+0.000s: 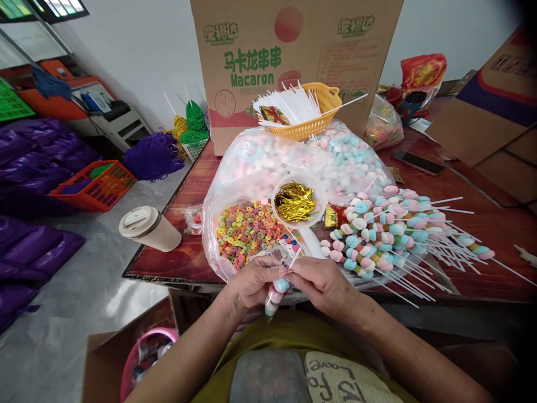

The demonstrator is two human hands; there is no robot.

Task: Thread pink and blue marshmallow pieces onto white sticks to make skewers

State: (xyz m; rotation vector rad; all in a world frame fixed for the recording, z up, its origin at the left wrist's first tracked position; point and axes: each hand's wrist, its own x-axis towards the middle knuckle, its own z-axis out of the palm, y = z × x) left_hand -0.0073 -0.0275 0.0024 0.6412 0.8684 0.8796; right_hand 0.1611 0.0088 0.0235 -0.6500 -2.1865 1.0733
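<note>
Skewer [272,305] of pink and blue marshmallows, one, clear-wrapped: near centre, before the near edge of the table [184,266], candy end toward the wearer. Left hand [255,278]: fingers closed, pinching the skewer at the neck of its wrap. Right hand [323,282]: fingertips closed at the same neck, beside a white stick, touching or almost touching the left. Skewer pile [390,235], loose: right of the hands, sticks mostly pointing right. Rings [243,229], mixed colours: left. Cup [161,226], lidded: far left of table. Bowl [321,204], holding gold ties [295,201]: beyond the hands. Phone [419,162]: right. Bag [247,154] of marshmallows: farther. Basket [293,133], yellow, with white sticks [300,109]: upon the bag. Carton [255,42]: behind all.
</note>
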